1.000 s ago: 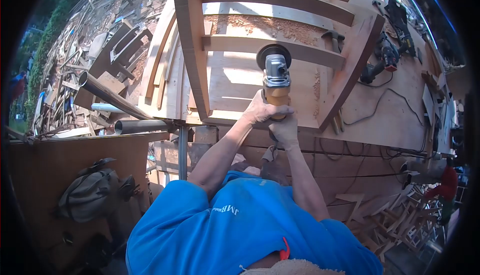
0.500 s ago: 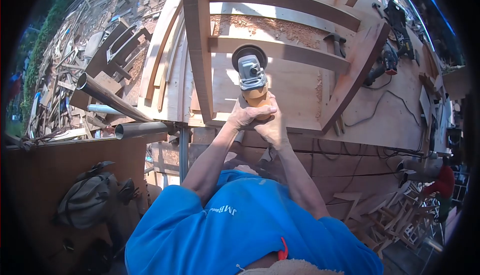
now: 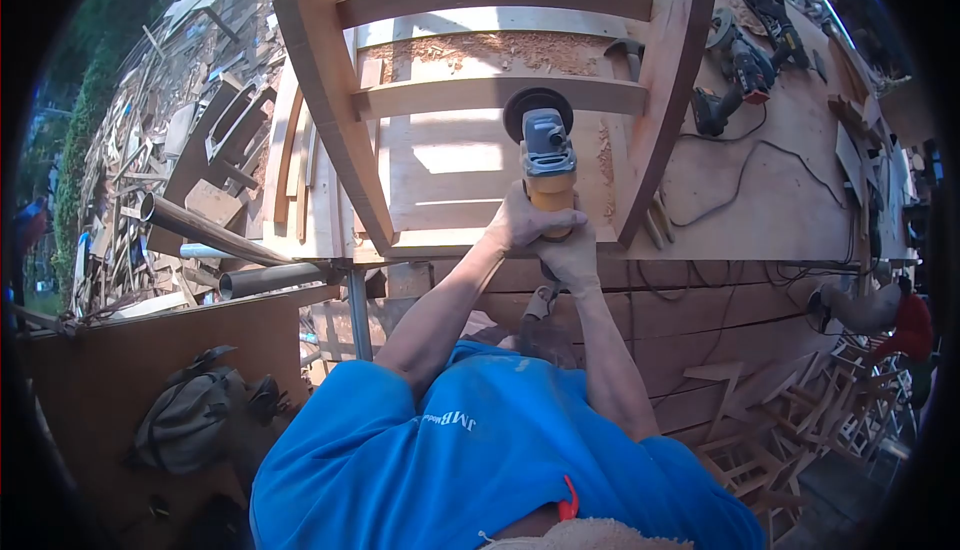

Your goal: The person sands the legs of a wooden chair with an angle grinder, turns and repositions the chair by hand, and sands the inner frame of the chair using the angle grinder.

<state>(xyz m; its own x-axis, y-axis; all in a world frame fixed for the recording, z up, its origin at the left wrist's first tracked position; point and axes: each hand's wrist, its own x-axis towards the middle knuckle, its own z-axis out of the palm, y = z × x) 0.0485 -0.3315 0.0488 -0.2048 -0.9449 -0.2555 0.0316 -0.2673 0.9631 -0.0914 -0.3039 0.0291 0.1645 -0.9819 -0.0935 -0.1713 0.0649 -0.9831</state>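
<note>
Both of my hands grip a yellow and grey angle grinder (image 3: pixel 549 157) by its body. My left hand (image 3: pixel 528 222) wraps round it from the left, thumb across the top. Lower down, my right hand (image 3: pixel 574 252) closes round the rear end. The grinder's dark round disc (image 3: pixel 537 113) is at a curved crosspiece (image 3: pixel 430 100) of a wooden frame; whether it touches the wood I cannot tell. The frame's left leg (image 3: pixel 345 130) and right leg (image 3: pixel 668 115) stand on either side of my hands.
A plywood bench top (image 3: pixel 770 235) carries the frame and wood shavings (image 3: pixel 490 53). A hammer (image 3: pixel 626 50) lies behind the crosspiece. Corded power tools (image 3: pixel 745 80) sit at the right. Metal pipes (image 3: pixel 270 282) stick out at the left, near a bag (image 3: pixel 195 415). Scrap wood covers the ground beyond.
The grinder and both hands have shifted right along the crosspiece, still gripping. My view has turned, so the frame appears further left and more of the power tools shows.
</note>
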